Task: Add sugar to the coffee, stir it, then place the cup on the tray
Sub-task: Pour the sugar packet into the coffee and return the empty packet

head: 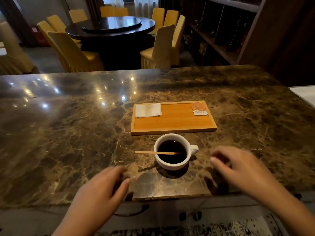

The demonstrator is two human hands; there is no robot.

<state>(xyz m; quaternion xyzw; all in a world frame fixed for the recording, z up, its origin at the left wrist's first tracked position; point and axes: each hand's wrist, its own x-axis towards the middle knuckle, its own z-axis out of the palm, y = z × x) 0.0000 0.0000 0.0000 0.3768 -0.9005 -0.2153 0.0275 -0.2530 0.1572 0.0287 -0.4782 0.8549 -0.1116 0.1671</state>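
Head view, 1 frame. Cup [172,151] of coffee stood on counter [68,133], just before tray [173,129]; stir stick [153,152] lay in it. Sugar packet [199,109] & napkin [148,110] on tray. Left hand [100,193], right hand [238,169]: both open, empty. Step: prob. sugar not yet added; next calls for reaching packet.

I see a white cup [172,151] of black coffee standing upright on the counter [68,133], handle to the right, a wooden stirrer [157,152] resting across its left rim. Just behind it lies the wooden tray [173,122], with a sugar packet [199,109] flat in its far right corner.
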